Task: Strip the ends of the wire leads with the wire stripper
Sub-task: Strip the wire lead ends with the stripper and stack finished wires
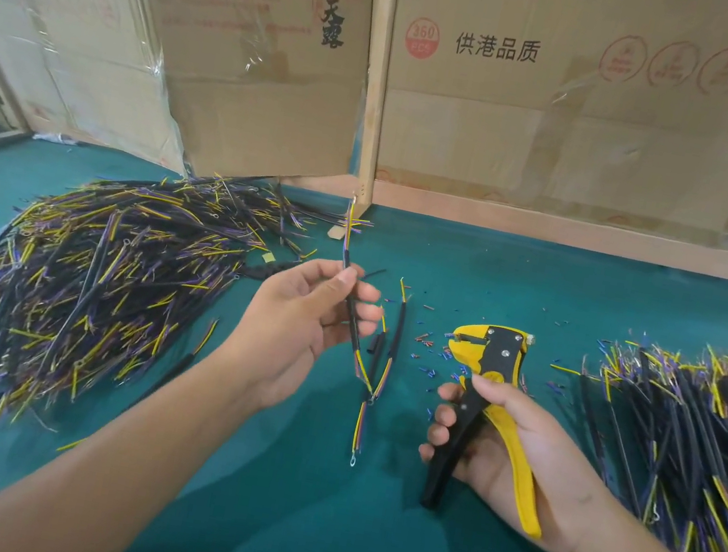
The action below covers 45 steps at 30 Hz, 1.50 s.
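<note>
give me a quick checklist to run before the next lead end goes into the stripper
1. Wire lead held: ok, the left hand pinches its black sleeve between thumb and fingers.
2. Wire stripper in hand: ok, the right hand grips both handles.
3. Stripper mouth free: cannot tell, the head points away and looks small.
4. Lead end lined up with the mouth: not ok, lead and stripper are apart.
5. Upper lead ends bare: cannot tell, the coloured tips are too fine to read.
6. Green mat between the hands: not ok, loose leads and insulation bits lie there.
</note>
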Motion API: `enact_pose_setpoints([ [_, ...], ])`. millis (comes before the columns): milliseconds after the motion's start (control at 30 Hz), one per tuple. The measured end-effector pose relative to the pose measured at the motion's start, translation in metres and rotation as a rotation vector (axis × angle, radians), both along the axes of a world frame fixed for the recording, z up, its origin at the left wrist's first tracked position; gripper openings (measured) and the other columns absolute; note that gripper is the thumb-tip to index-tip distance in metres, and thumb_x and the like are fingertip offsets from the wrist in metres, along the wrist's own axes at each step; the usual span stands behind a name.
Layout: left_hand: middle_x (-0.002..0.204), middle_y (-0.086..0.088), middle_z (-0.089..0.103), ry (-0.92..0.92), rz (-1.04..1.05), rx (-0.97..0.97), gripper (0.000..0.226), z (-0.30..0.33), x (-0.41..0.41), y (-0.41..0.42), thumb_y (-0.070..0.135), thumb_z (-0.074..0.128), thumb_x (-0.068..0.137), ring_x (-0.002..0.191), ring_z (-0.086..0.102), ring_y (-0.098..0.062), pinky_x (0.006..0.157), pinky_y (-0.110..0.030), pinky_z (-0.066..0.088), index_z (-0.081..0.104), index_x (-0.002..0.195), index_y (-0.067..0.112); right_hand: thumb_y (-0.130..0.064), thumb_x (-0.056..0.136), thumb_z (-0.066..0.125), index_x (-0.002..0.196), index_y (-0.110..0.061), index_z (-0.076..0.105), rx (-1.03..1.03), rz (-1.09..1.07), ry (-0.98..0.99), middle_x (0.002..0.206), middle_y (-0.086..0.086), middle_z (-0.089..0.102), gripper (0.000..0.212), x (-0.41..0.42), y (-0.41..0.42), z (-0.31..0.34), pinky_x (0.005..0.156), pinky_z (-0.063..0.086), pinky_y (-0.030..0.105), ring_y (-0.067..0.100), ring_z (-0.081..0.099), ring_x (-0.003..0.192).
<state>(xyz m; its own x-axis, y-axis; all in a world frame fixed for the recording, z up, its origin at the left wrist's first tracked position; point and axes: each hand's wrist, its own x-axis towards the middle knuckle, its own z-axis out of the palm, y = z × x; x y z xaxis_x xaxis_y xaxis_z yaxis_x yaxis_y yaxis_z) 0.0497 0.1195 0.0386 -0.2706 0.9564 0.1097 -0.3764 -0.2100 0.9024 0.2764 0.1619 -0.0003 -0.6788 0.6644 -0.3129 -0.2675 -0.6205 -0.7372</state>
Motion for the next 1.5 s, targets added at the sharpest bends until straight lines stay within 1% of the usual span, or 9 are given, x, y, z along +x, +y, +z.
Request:
enact_pose_setpoints([
  [367,0.084,-0.012,0.069,-0.076,-0.005,0.001,0.017,0.004,0.002,-0.003,0.012,0.057,0.096,0.071,0.069,-0.021,0.064,-0.024,0.056,0.055,0.11,0.002,-0.031,0.087,0.06,0.099,-0.001,0.062,-0.011,-0.022,-0.034,0.076,0.013,0.051,0.032,-0.003,-0.004,0.008,0.068,0.056,0.046,0.029,0.053,0.064],
  [467,0.087,-0.017,0.07,0.01,0.037,0.051,0.024,0.002,0.004,-0.003,0.007,0.05,0.102,0.069,0.069,-0.025,0.063,-0.026,0.056,0.049,0.125,0.011,-0.031,0.088,0.06,0.098,-0.001,0.062,-0.011,-0.02,-0.031,0.076,0.013,0.051,0.031,-0.003,-0.004,0.007,0.069,0.056,0.045,0.028,0.052,0.064],
  [533,0.092,-0.017,0.073,0.074,0.066,0.061,0.021,0.001,0.003,-0.003,0.007,0.045,0.105,0.068,0.07,-0.025,0.062,-0.026,0.056,0.055,0.121,0.016,-0.031,0.088,0.06,0.098,-0.001,0.062,-0.008,-0.019,-0.03,0.076,0.013,0.051,0.032,-0.002,-0.004,0.007,0.069,0.056,0.045,0.028,0.052,0.065],
  [700,0.109,-0.019,0.074,0.058,-0.084,0.0,0.023,0.004,0.003,-0.006,0.001,0.043,0.098,0.094,0.074,-0.028,0.07,-0.026,0.058,0.06,0.113,-0.001,-0.031,0.086,0.063,0.098,0.0,0.063,-0.007,-0.011,-0.018,0.077,0.014,0.051,0.033,-0.002,-0.004,0.006,0.068,0.056,0.046,0.029,0.053,0.065],
  [767,0.086,-0.017,0.074,0.21,-0.101,-0.01,0.013,0.003,0.005,-0.008,0.009,0.055,0.094,0.07,0.072,-0.025,0.059,-0.025,0.055,0.062,0.1,0.0,-0.031,0.084,0.064,0.096,0.0,0.064,-0.012,-0.01,-0.017,0.077,0.014,0.051,0.033,-0.002,-0.003,0.006,0.067,0.056,0.046,0.029,0.053,0.065],
  [833,0.055,-0.011,0.061,0.447,-0.028,-0.03,0.022,0.0,0.007,-0.009,0.024,0.063,0.095,0.042,0.053,-0.02,0.045,-0.023,0.045,0.066,0.08,0.008,-0.031,0.084,0.064,0.094,-0.001,0.066,-0.018,-0.014,-0.017,0.077,0.014,0.051,0.031,-0.002,-0.003,0.005,0.067,0.056,0.046,0.029,0.053,0.064],
  [900,0.045,-0.007,0.051,0.546,0.0,-0.059,0.034,-0.002,0.009,-0.009,0.031,0.062,0.097,0.035,0.041,-0.017,0.04,-0.022,0.037,0.067,0.071,0.011,-0.03,0.085,0.063,0.092,-0.001,0.067,-0.015,-0.013,-0.016,0.077,0.015,0.052,0.03,-0.002,-0.003,0.005,0.068,0.055,0.046,0.029,0.053,0.065],
  [1200,0.045,0.001,0.038,0.193,-0.069,-0.238,0.036,0.004,0.013,-0.01,0.033,0.064,0.095,0.035,0.032,-0.013,0.036,-0.019,0.027,0.07,0.062,0.018,-0.03,0.087,0.059,0.098,-0.001,0.062,-0.013,-0.026,-0.039,0.076,0.013,0.051,0.031,-0.003,-0.005,0.009,0.067,0.056,0.046,0.029,0.053,0.064],
  [1500,0.046,0.001,0.039,0.235,-0.065,-0.209,0.036,0.0,0.014,-0.008,0.034,0.067,0.092,0.036,0.034,-0.013,0.038,-0.019,0.03,0.065,0.06,0.018,-0.03,0.085,0.062,0.096,0.0,0.063,-0.021,-0.028,-0.04,0.076,0.014,0.051,0.032,-0.003,-0.006,0.01,0.068,0.056,0.047,0.029,0.053,0.065],
])
